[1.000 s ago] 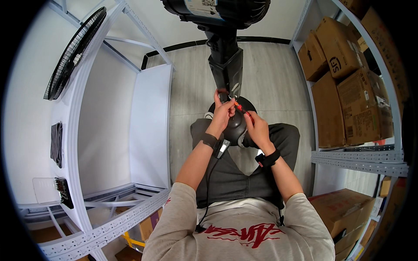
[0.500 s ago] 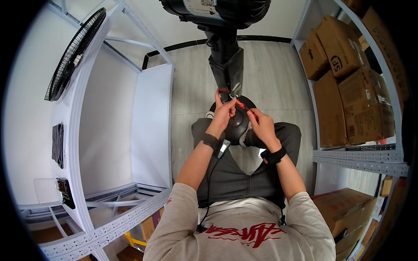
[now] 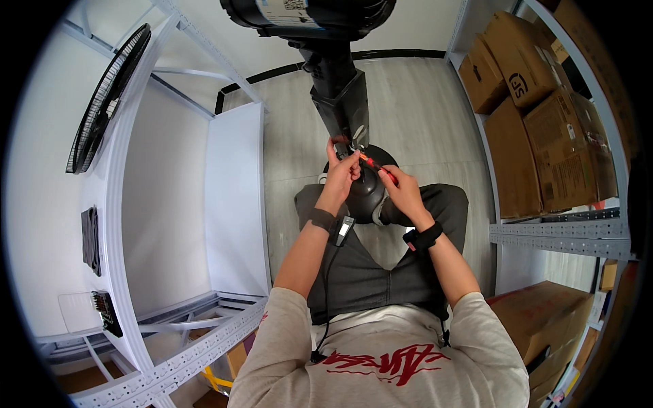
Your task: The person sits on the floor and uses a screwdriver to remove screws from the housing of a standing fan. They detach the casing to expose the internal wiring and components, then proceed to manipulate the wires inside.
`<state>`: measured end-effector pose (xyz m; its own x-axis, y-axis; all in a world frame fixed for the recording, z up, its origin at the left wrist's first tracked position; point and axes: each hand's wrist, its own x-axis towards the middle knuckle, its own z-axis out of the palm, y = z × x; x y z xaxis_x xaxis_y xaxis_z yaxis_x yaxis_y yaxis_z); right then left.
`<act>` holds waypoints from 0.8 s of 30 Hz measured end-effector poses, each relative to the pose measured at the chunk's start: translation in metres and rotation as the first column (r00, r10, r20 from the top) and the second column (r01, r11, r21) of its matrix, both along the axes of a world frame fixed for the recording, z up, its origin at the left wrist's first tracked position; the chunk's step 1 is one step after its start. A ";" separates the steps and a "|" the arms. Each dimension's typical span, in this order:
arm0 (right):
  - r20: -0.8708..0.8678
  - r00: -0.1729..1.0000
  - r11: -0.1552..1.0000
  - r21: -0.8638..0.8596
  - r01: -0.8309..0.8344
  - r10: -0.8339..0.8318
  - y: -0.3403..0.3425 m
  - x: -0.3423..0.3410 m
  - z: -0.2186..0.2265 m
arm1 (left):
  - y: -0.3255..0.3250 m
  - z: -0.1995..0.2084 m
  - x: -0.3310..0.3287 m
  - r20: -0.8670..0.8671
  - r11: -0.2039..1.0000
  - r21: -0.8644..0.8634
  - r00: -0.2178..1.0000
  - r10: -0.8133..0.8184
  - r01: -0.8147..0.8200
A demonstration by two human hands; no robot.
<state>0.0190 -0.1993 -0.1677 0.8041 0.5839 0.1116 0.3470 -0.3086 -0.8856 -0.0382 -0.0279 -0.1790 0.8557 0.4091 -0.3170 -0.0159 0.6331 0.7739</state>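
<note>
In front of me a black pedestal fan stands without its front grille: its motor housing (image 3: 320, 19) is at the top, the square column (image 3: 342, 105) runs down, and the round base (image 3: 367, 198) sits between my feet. My right hand (image 3: 406, 193) is closed on the handle of a red and black screwdriver (image 3: 379, 168), whose tip points up-left into the column's lower end. There my left hand (image 3: 341, 177) has its fingers closed around a small dark part, which they mostly hide. A loose silvery piece (image 3: 359, 133) shows just above the screwdriver tip.
To the left, a white shelf (image 3: 112, 265) carries a black fan grille (image 3: 109, 102), a folded dark cloth (image 3: 90, 241) and a small circuit board (image 3: 107, 313). Cardboard boxes (image 3: 561, 153) fill the right-hand rack. A small cabled device (image 3: 344, 230) hangs by my left wrist.
The whole view has shifted slightly, so the fan sits further left and higher. Both hands keep their places at the column, with the screwdriver still at the same spot.
</note>
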 end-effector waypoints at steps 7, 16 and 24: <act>-0.090 0.995 0.998 0.046 0.040 -0.036 0.004 -0.006 -0.013 | 0.000 -0.001 0.001 0.018 0.999 -0.048 1.000 0.023 -0.023; -0.207 0.978 0.995 0.094 0.028 -0.008 0.001 -0.006 -0.028 | 0.002 0.004 -0.001 0.013 0.999 -0.049 1.000 -0.013 0.013; -0.245 0.969 0.995 0.093 0.044 -0.020 -0.019 -0.002 -0.027 | 0.005 -0.010 -0.008 -0.031 0.994 -0.056 0.996 0.088 -0.089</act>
